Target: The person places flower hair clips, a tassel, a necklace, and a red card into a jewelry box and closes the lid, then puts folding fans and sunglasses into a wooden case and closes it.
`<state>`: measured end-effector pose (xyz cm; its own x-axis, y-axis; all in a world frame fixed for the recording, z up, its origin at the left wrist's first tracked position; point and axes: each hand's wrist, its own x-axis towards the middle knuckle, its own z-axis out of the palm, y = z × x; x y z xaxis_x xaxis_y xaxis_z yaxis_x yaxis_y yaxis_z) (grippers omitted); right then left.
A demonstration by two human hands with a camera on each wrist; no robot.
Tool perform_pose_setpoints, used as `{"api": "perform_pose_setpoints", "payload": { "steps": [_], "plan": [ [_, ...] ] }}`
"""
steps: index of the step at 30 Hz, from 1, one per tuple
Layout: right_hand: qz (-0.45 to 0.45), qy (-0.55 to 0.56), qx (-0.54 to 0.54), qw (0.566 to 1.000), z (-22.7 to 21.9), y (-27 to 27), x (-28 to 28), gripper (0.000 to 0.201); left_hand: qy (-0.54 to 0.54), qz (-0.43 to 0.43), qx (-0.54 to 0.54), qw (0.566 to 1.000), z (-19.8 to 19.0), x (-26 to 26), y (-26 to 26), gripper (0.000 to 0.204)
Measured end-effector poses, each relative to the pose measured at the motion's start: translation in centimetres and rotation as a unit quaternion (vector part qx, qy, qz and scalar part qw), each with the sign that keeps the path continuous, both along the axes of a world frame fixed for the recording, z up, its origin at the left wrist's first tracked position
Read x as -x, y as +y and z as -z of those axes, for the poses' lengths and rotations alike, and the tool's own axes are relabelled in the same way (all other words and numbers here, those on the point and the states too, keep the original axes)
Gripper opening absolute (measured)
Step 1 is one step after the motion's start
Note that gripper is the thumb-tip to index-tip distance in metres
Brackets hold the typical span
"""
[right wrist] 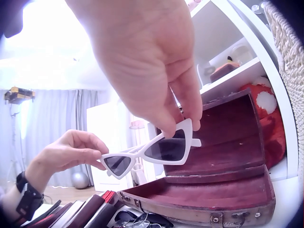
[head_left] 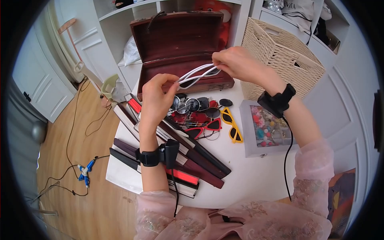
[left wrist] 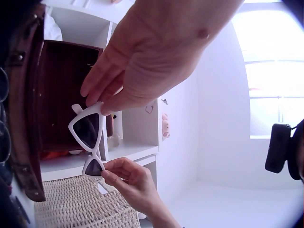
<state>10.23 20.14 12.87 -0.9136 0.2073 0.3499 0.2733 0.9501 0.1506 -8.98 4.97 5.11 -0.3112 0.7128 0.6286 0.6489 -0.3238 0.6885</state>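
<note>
A pair of white cat-eye sunglasses (head_left: 195, 76) with dark lenses is held up in front of an open dark red wooden case (head_left: 160, 72). My left hand (head_left: 156, 96) pinches one end of the frame between thumb and fingers. At the other end, my right hand (head_left: 240, 62) pinches the opposite corner. Both dark lenses face the right wrist view, where the sunglasses (right wrist: 166, 151) hang tilted between the two hands. Below them on the white table lies a pile of sunglasses (head_left: 200, 110), some round, some with red frames. Yellow-framed sunglasses (head_left: 236, 132) lie at the pile's right.
Several books (head_left: 188, 156) fan out at the left of the table (head_left: 216, 196). On the right stands a clear-lidded box (head_left: 268, 128) of colourful small items. A woven basket (head_left: 280, 52) stands behind it. Cables and a blue-white connector (head_left: 85, 174) lie on the floor.
</note>
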Motion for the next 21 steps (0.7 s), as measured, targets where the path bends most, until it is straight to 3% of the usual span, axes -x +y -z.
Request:
{"api": "perform_pose_setpoints", "payload": {
  "steps": [9,21],
  "plan": [
    [-0.021,0.015,-0.021,0.999,-0.59,-0.26,-0.23,0.009,0.019,-0.021,-0.010,1.000,0.09,0.03,0.18,0.016],
    [0.014,-0.023,-0.024,0.999,-0.17,-0.25,-0.11,0.009,0.033,-0.014,0.009,0.999,-0.20,-0.19,0.00,0.014]
  ]
}}
